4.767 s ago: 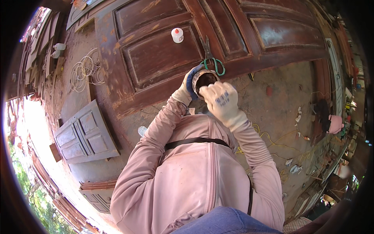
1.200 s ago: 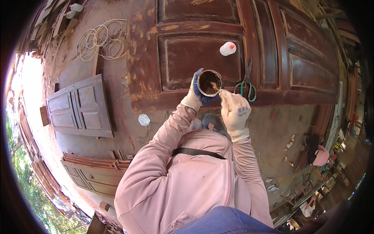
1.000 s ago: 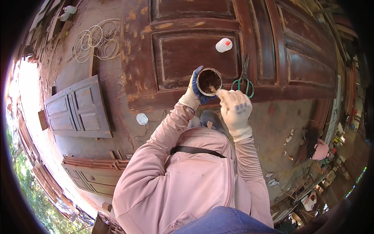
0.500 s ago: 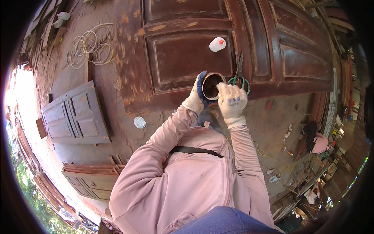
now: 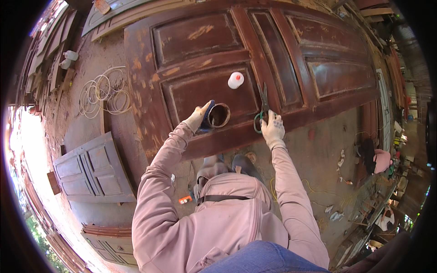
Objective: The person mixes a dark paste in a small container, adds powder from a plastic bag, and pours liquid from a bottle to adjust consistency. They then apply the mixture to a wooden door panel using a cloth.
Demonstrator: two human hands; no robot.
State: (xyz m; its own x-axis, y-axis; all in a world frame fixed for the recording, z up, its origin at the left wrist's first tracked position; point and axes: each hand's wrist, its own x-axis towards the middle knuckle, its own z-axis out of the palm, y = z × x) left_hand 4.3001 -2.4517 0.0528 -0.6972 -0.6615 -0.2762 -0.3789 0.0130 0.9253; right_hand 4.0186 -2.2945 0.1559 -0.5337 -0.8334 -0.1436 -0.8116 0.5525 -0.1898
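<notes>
My left hand (image 5: 198,119), in a white glove with a blue palm, is wrapped round the left side of an open round can (image 5: 220,115). The can is tilted so its mouth shows, with dark brown residue inside. My right hand (image 5: 273,128), also gloved, is closed at the green handles of a pair of scissors (image 5: 264,99). One handle loop shows to the left of the fingers; the other is hidden by the hand. The dark blades point away from me over a reddish-brown panelled door (image 5: 205,100). A white bottle (image 5: 236,80) with a red cap stands on the door beyond the can.
A smaller grey panelled door (image 5: 93,170) lies on the left, below a coiled pale hose (image 5: 102,91). Stacked boards line the far left. An orange box (image 5: 185,199) is on the floor near my feet. Another person (image 5: 381,160) in pink is at the right.
My right hand has left the can's mouth and moved to the scissors' handles. My left hand has carried the can to the left, over the door. The whole view has shifted.
</notes>
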